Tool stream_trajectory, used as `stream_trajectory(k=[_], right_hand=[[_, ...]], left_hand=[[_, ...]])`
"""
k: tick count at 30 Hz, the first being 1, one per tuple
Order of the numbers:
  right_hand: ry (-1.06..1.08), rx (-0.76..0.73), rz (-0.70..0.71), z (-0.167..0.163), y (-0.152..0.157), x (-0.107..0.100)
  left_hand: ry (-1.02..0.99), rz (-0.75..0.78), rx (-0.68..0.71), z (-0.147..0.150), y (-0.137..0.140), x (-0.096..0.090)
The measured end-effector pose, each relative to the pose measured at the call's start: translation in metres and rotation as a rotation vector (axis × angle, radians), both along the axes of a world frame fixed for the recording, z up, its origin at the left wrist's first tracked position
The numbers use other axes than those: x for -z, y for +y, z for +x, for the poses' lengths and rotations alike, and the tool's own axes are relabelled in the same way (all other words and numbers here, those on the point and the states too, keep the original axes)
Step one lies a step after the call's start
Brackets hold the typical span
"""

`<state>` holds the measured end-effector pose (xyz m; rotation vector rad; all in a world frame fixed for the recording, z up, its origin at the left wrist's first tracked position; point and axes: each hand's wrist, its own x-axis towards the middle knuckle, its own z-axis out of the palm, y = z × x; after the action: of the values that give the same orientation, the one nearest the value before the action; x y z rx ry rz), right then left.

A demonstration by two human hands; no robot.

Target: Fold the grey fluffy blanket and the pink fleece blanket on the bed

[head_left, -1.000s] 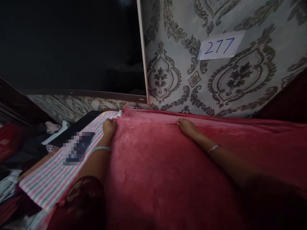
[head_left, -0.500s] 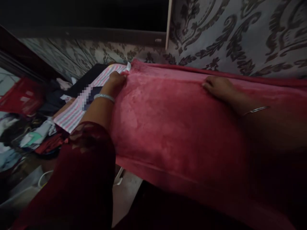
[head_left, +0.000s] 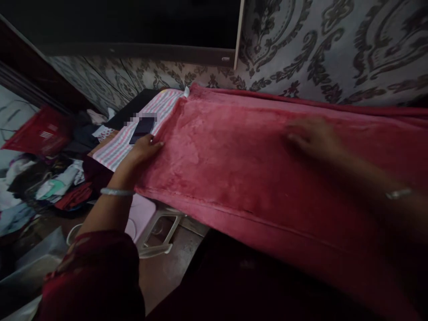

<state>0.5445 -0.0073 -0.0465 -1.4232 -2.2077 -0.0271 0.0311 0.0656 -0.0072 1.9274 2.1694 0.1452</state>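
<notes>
A thick, plush pinkish-red blanket [head_left: 227,160] lies folded over a surface in front of me. My left hand [head_left: 144,150] is at its left edge, thumb and fingers apart and touching the plush cloth. Over the upper middle of the blanket is my right hand [head_left: 312,136], blurred by motion, its thumb apart from its stretched fingers. Whether it touches the cloth I cannot tell. Beyond my left hand, a dark phone [head_left: 143,129] rests on a pink, grey and white striped cloth [head_left: 115,149].
A dark television [head_left: 140,26] hangs on the patterned wall [head_left: 301,58] behind the blanket. At left are a red basket [head_left: 43,131] and a heap of clothes [head_left: 60,183]. A pink and white plastic stool [head_left: 143,218] stands below the blanket's left end.
My left hand has left the blanket's far left corner and come nearer along its left edge. My right hand stays over the upper middle, now smeared by motion. The camera view has shifted slightly.
</notes>
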Motion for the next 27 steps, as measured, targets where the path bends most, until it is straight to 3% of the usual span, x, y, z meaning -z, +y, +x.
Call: stream_trajectory(k=[4, 7, 11, 15, 23, 27], right_hand=[[0.058, -0.146, -0.234, -0.075, -0.11, -0.011], [0.026, -0.183, -0.287, -0.103, -0.157, -0.001], [0.037, -0.145, -0.157, -0.111, -0.163, 0.023], [0.087, -0.144, -0.069, -0.108, -0.159, 0.04], [0.041, -0.17, -0.007, -0.097, -0.173, 0.039], [-0.108, -0.13, 0.012, -0.099, -0.173, 0.052]], left_hand=[[0.094, -0.006, -0.001, -0.017, -0.043, 0.007], [0.222, -0.002, 0.002, -0.023, -0.062, 0.014], [0.316, 0.036, 0.003, -0.025, -0.071, 0.017], [0.289, 0.032, 0.013, -0.029, -0.07, 0.016], [0.205, 0.053, -0.024, -0.032, -0.077, 0.018], [0.191, 0.097, -0.022, -0.039, -0.078, 0.021]])
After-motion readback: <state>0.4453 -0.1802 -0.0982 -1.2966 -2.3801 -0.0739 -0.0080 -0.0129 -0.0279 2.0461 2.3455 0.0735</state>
